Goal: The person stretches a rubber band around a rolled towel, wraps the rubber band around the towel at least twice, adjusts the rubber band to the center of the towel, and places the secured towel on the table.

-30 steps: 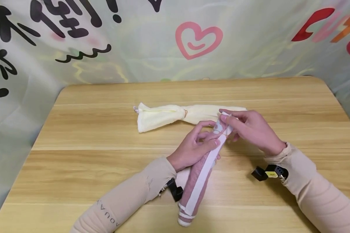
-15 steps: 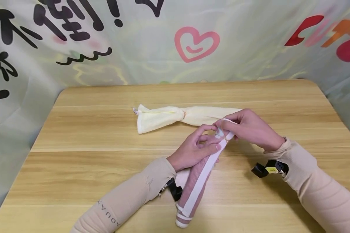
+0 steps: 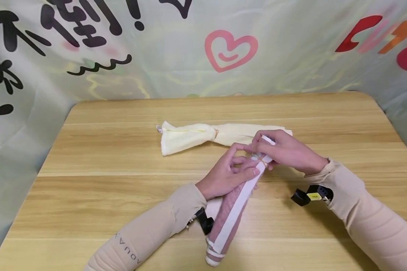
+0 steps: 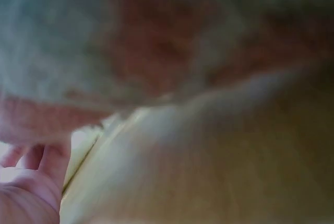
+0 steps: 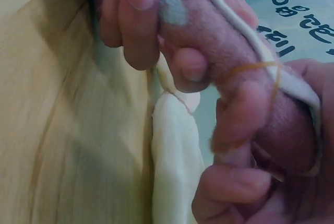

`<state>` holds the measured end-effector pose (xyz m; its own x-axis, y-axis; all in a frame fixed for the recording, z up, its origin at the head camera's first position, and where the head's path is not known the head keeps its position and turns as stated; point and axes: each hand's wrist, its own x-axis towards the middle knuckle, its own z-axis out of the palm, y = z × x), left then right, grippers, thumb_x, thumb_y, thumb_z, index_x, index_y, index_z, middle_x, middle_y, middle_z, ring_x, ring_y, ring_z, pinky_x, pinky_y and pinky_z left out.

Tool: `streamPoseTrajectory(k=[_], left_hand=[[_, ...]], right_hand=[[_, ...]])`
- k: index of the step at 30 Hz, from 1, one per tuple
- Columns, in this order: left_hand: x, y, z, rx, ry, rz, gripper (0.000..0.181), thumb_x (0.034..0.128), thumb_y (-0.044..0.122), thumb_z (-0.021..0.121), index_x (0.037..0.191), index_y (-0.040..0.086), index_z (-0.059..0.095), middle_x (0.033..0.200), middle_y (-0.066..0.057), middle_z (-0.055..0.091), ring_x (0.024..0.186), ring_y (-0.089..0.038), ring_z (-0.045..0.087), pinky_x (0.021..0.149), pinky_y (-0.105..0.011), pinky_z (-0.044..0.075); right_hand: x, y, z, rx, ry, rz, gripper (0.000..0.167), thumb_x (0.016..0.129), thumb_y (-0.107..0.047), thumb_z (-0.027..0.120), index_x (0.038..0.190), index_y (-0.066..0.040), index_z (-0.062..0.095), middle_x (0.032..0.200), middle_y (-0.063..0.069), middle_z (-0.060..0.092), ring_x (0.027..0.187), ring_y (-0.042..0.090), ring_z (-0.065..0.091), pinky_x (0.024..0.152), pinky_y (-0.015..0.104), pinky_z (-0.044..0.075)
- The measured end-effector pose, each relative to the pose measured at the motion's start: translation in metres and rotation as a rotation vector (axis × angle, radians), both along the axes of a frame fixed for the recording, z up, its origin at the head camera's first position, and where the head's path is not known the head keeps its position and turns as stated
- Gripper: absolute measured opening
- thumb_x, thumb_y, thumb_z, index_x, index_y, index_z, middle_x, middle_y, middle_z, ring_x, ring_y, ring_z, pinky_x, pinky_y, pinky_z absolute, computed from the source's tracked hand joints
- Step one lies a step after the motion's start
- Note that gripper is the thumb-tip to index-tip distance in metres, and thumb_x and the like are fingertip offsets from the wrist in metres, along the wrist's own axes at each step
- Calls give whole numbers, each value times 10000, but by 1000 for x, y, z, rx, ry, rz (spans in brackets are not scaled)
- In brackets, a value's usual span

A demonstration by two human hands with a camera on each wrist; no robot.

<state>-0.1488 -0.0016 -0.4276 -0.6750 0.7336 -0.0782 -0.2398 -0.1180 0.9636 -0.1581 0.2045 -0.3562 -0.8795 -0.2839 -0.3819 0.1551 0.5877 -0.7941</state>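
A rolled pink towel (image 3: 228, 212) with white edging slants across the near middle of the table in the head view. My left hand (image 3: 224, 174) grips it around its upper half, thumb on the white stripe. At its upper end my right hand (image 3: 283, 149) pinches the towel and a thin orange-brown rubber band (image 3: 262, 161). In the right wrist view the rubber band (image 5: 261, 66) loops around the pink roll (image 5: 229, 51), and a right finger reaches under it. Close up and blurred, the towel (image 4: 156, 36) fills the top of the left wrist view.
Behind the hands a rolled cream towel (image 3: 186, 138) lies crosswise, cinched mid-length by a band; my right hand overlaps its right part. The wooden table (image 3: 105, 203) ends at a printed cloth backdrop (image 3: 169, 56).
My right hand has shifted slightly down along the towel's upper end, its fingers now closer to my left fingertips and the rubber band. The left hand keeps its grip.
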Motion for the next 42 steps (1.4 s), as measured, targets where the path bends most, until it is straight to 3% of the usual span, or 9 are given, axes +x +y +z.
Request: streamPoseTrajectory(k=[6, 9, 15, 20, 23, 28, 34, 38, 42], left_hand=[[0, 2, 0, 59, 26, 18, 567, 1025, 59, 593, 1480, 269, 326, 1266, -291, 630, 747, -192, 740, 674, -359, 633], [0, 2, -1, 84, 24, 28, 538, 1036, 49, 566, 1483, 237, 331, 1310, -320, 621, 738, -187, 736, 685, -363, 637], [0, 2, -3, 157, -5, 50, 479, 1063, 40, 493, 1477, 197, 310, 1394, -359, 576, 718, -198, 735, 693, -376, 644], [1, 1, -3, 162, -31, 84, 458, 1070, 81, 483, 1468, 225, 310, 1417, -334, 558, 727, -182, 743, 653, -344, 630], [1, 1, -3, 166, -37, 91, 459, 1070, 86, 478, 1473, 219, 301, 1409, -349, 543, 730, -174, 743, 653, -332, 628], [1, 2, -3, 191, -59, 96, 445, 1072, 87, 463, 1466, 191, 284, 1389, -369, 520, 718, -188, 739, 659, -329, 629], [1, 3, -3, 194, -78, 108, 365, 1071, 105, 459, 1388, 208, 310, 1389, -391, 508, 719, -186, 746, 659, -320, 623], [0, 3, -2, 193, -87, 117, 324, 1071, 115, 465, 1348, 230, 340, 1374, -389, 519, 717, -205, 743, 663, -319, 629], [0, 3, -2, 197, -91, 116, 306, 1073, 107, 459, 1332, 224, 347, 1337, -386, 528, 712, -210, 740, 657, -320, 629]], right_hand=[[7, 5, -1, -122, 9, -63, 414, 1065, -490, 517, 1246, -121, 470, 755, 55, 631, 586, 209, 582, 527, 339, 504], [11, 7, -3, -210, 54, -93, 386, 1088, -468, 469, 1270, -130, 432, 766, 61, 648, 594, 236, 595, 509, 342, 479], [20, 11, -8, -406, 154, -154, 218, 1107, -294, 482, 1225, -123, 414, 900, 45, 685, 674, 240, 681, 524, 341, 538], [29, 11, -12, -467, 279, -213, 223, 1019, -55, 609, 1181, -93, 461, 1048, 59, 635, 702, 259, 708, 566, 393, 614], [33, 8, -13, -459, 351, -247, 246, 963, 34, 644, 1145, -58, 507, 1064, 49, 623, 780, 196, 729, 590, 393, 632], [38, 3, -16, -403, 524, -253, 201, 892, 129, 656, 1055, 45, 573, 1052, 5, 636, 978, 93, 657, 751, 216, 625], [42, -1, -16, -288, 801, -187, 211, 790, 220, 675, 902, 44, 648, 926, -50, 620, 883, 70, 554, 743, 129, 507], [42, 0, -17, -175, 911, -121, 223, 767, 153, 738, 884, -37, 717, 854, -32, 671, 818, 50, 537, 719, 163, 451], [39, 2, -18, -68, 969, -73, 106, 853, -23, 772, 949, -66, 764, 893, 49, 728, 833, 63, 577, 753, 138, 460]])
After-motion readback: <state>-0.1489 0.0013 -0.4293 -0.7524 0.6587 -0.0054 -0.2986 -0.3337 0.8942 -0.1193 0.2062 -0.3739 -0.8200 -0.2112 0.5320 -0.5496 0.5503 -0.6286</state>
